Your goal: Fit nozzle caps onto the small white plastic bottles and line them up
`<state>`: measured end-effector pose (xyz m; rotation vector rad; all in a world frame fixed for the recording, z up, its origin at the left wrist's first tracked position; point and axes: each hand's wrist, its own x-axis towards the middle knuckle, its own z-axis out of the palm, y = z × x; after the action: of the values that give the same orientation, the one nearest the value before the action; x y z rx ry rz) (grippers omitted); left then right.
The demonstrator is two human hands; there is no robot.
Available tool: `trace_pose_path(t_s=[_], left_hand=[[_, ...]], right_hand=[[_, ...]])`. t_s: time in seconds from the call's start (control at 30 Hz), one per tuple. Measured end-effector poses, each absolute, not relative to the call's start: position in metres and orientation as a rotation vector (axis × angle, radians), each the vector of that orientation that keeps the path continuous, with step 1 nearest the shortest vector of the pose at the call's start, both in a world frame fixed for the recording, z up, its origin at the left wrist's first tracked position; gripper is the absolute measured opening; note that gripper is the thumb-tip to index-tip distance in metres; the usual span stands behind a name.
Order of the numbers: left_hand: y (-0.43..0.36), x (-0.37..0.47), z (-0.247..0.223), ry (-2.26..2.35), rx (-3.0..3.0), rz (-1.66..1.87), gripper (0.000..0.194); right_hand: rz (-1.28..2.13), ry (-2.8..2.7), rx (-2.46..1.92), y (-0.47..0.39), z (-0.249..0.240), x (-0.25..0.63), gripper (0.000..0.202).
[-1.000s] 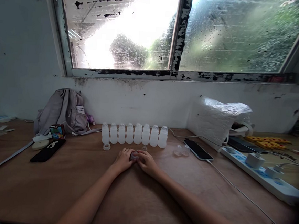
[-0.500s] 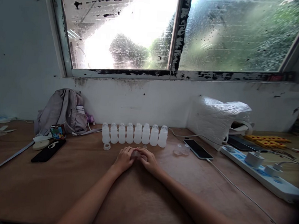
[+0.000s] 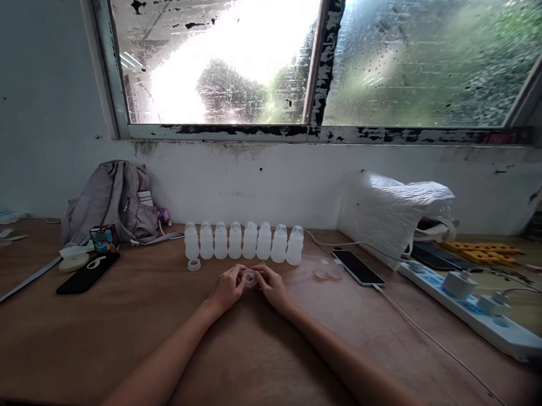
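Between my fingertips is a translucent white bottle collar ring (image 3: 249,278). My left hand (image 3: 227,288) pinches its left side. Opposite it, my right hand (image 3: 274,289) grips the right side with thumb and fingers. Just beyond both hands, several frosted baby bottles (image 3: 235,243) with clear caps stand upright in a row. Another white collar ring (image 3: 193,264) lies in front of the leftmost bottle. To the right of the row, some clear round discs (image 3: 328,269) lie flat on the brown table (image 3: 240,357). A small piece behind my right fingertips is mostly hidden.
A smartphone (image 3: 358,268) with a charging cable and a white power strip (image 3: 473,313) lie on the right, before a silvery padded bag (image 3: 377,214). At left are a grey backpack (image 3: 116,203), a black phone (image 3: 88,273) and a tape roll (image 3: 74,262). A window is ahead.
My fingers have drawn back from over the ring, which was mostly covered before and now shows its round opening. Both hands stay in nearly the same place.
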<state>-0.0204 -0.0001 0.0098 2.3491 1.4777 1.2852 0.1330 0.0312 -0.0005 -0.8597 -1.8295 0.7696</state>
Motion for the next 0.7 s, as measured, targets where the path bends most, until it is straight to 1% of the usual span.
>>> trace_pose_path(t_s=[0.17, 0.33, 0.53, 0.7], left_hand=[[0.0000, -0.0148, 0.0089, 1.495, 2.194, 1.296, 0.014], [0.0013, -0.0142, 0.0097, 1.470, 2.062, 1.313, 0.016], [0.0011, -0.0143, 0.0101, 1.444, 2.068, 1.331, 0.021], [0.0019, -0.0140, 0.0079, 1.436, 2.054, 1.314, 0.023]], right_hand=[[0.751, -1.890, -0.829, 0.0290, 0.0052, 0.1351, 0.028], [0.751, -1.901, -0.842, 0.0301, 0.0039, 0.1349, 0.028], [0.792, -1.871, -0.841, 0.0354, -0.0017, 0.1325, 0.030], [0.693, -1.879, -0.910, 0.0331, 0.0010, 0.1320, 0.029]])
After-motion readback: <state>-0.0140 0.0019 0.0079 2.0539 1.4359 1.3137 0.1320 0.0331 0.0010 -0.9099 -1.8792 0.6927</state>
